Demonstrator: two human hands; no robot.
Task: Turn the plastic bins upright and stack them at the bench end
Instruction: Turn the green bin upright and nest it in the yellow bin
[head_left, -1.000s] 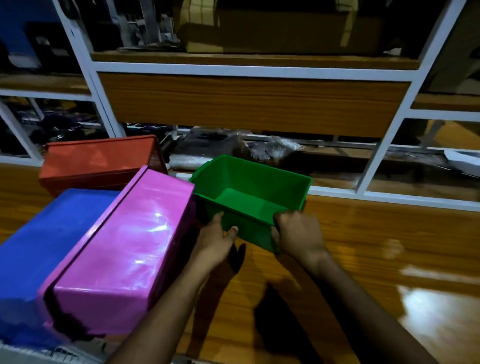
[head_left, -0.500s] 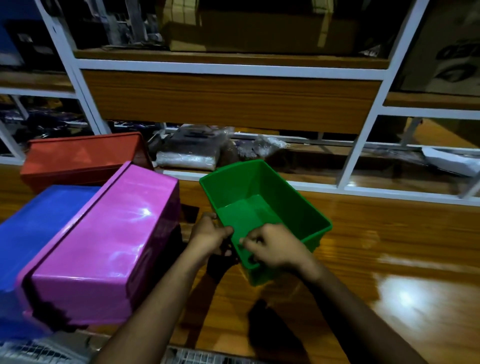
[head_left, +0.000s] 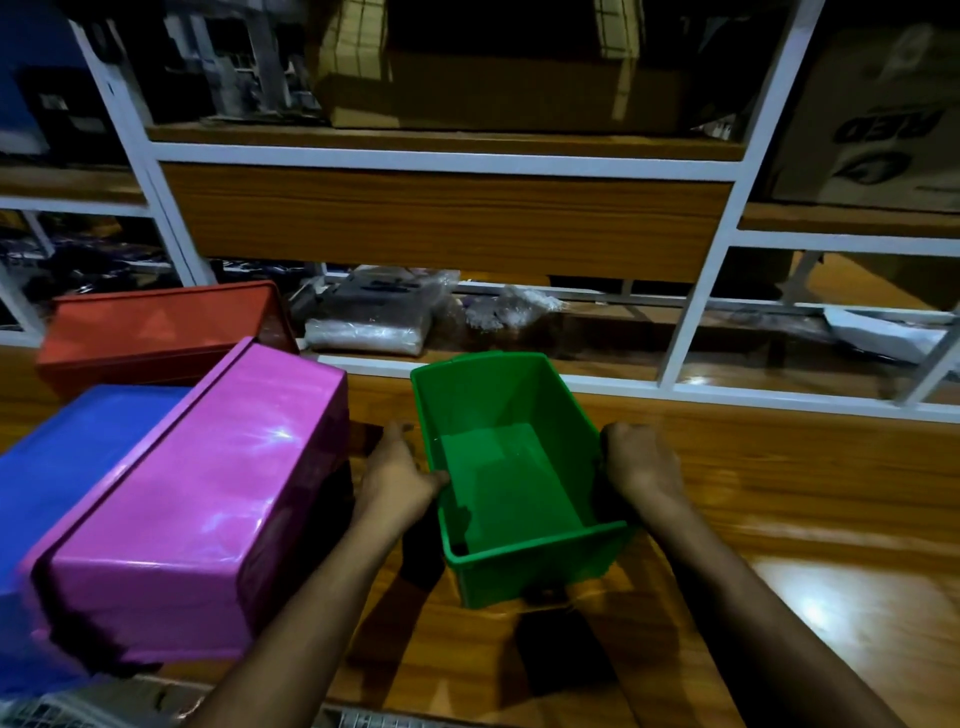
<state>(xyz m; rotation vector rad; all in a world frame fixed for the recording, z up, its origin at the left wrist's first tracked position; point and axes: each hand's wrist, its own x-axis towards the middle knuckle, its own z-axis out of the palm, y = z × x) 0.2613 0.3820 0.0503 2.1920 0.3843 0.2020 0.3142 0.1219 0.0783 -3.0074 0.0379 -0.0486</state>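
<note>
A green plastic bin stands upright with its open side up in the middle of the wooden bench, its long axis pointing away from me. My left hand grips its left wall, thumb over the rim. My right hand holds its right wall from outside. To the left lie three upside-down bins: a pink bin nearest, a blue bin beside it at the far left, and a red bin behind them.
A white-framed shelf unit runs along the back of the bench, holding plastic-wrapped packages and cardboard boxes. The bench's right half shows glossy bare wood. A wire mesh edge shows at the bottom left.
The green bin has been turned from lying crosswise to pointing away from me. My hands shifted from its near wall to its two long sides.
</note>
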